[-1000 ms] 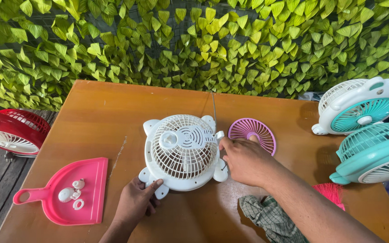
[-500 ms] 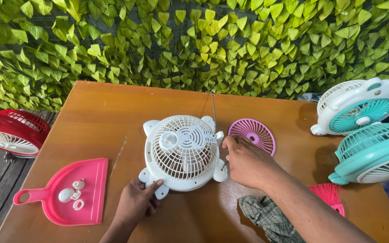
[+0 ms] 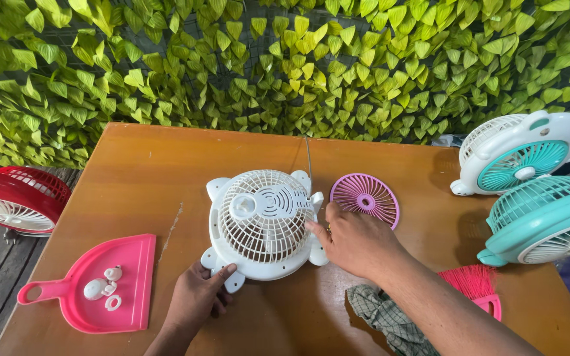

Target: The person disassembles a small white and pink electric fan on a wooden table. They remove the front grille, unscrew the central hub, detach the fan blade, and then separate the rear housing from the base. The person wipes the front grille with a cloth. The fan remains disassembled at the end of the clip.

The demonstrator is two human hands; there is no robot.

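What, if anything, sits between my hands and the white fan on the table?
Nothing visible does. The left hand touches the near rim of the white fan, and the right hand rests on its right edge. The pink grille lies apart, beyond the right hand.

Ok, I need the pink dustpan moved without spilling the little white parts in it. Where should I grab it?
Take the pink dustpan by its looped handle, coming from the table's left edge. The handle sticks out that way, clear of the small white parts in the flat tray. Probably keep it level.
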